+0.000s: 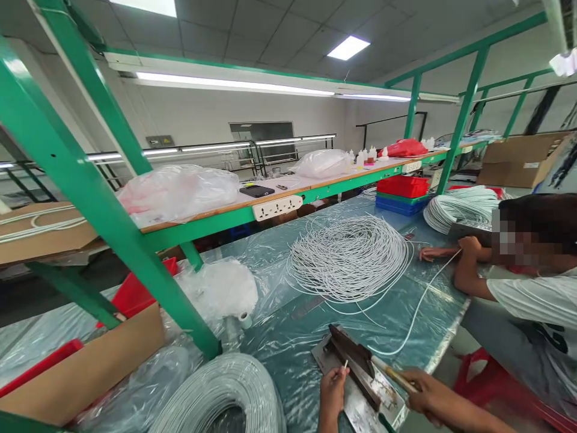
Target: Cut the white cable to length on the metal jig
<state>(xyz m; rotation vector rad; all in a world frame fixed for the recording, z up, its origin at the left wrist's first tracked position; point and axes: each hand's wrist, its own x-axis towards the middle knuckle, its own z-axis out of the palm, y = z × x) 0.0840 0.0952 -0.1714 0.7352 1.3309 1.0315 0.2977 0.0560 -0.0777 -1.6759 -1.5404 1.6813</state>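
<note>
My left hand (332, 394) is closed in a pinch, with a thin white cable end (346, 364) sticking up from the fingertips. It is just left of a rust-brown metal bar tool (360, 368) that looks like a bench cutter on a worn metal base plate (322, 352). My right hand (426, 394) is wrapped around the tool's pale, stick-like handle (392, 374). A large loose heap of white cable (349, 258) lies beyond the tool. At the lower left is a neat white cable coil (225, 391), cut off by the frame edge.
A co-worker (518, 288) sits at the right, hands on a strand of cable (421, 313). Green frame posts (112, 198) and a shelf with a socket strip (277, 207) border the bench. Red and blue bins (401, 195) and another cable coil (464, 207) stand farther back.
</note>
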